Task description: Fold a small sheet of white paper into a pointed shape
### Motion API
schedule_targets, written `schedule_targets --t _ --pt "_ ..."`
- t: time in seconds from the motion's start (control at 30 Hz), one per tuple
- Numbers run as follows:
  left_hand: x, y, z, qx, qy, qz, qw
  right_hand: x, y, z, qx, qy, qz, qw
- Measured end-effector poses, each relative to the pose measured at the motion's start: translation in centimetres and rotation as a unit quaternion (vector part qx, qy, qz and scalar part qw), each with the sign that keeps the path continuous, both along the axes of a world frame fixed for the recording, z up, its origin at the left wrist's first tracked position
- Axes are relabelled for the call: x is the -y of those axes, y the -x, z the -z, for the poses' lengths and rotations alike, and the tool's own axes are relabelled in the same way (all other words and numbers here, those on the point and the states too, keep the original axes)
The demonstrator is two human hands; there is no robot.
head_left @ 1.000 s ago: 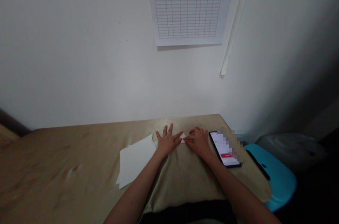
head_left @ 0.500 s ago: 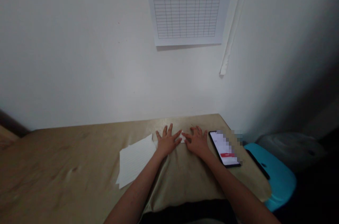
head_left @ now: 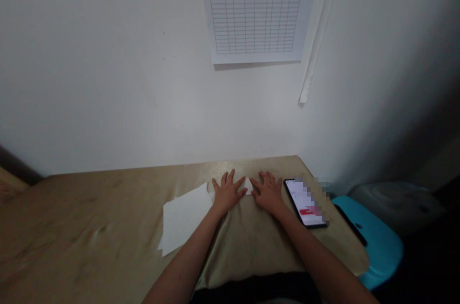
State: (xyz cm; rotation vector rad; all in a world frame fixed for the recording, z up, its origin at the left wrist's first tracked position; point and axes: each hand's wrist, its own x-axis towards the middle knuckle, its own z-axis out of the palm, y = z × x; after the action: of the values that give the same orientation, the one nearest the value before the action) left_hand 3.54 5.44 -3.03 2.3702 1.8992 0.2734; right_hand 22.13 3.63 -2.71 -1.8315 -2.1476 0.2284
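A small folded piece of white paper (head_left: pixel 248 186) lies on the brown-covered table (head_left: pixel 118 227), its top narrowing to a point. My left hand (head_left: pixel 227 192) rests at its left side with fingers spread, thumb and forefinger at the paper's edge. From the right, my right hand (head_left: pixel 268 192) reaches the opposite edge in the same way, its fingers also spread. Both hands lie low over the tabletop. Beside my left wrist are sheets of lined white paper (head_left: pixel 185 217), stacked unevenly and partly covered by my forearm.
A phone (head_left: pixel 300 203) with a lit screen lies right of my right hand. Past the table's right edge stands a turquoise seat (head_left: pixel 386 237). The wall (head_left: pixel 108 78) rises behind the table, with a printed grid sheet (head_left: pixel 255 21) on it.
My right forefinger has drawn slightly right, off the small paper's upper part, so more of the paper shows. My left hand is nearly unchanged.
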Motion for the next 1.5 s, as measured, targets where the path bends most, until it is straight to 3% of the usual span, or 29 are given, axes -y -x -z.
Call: schedule_targets --t 0.33,0.9,1.5 --pt "0.3 0.0 -0.4 0.042 -0.012 -0.014 0.999 -0.6 -0.5 0.1 -0.061 0.014 -0.022 0.998" --pt "1.1 -0.4 -1.6 0.055 -0.042 -0.012 0.998 -1.5 -0.6 1.3 -0.160 -0.052 0.006 0.986" --pt "1.2 -0.6 -0.5 0.135 -0.126 0.061 0.981 -1.5 -1.0 1.6 -0.353 -0.049 0.024 0.934"
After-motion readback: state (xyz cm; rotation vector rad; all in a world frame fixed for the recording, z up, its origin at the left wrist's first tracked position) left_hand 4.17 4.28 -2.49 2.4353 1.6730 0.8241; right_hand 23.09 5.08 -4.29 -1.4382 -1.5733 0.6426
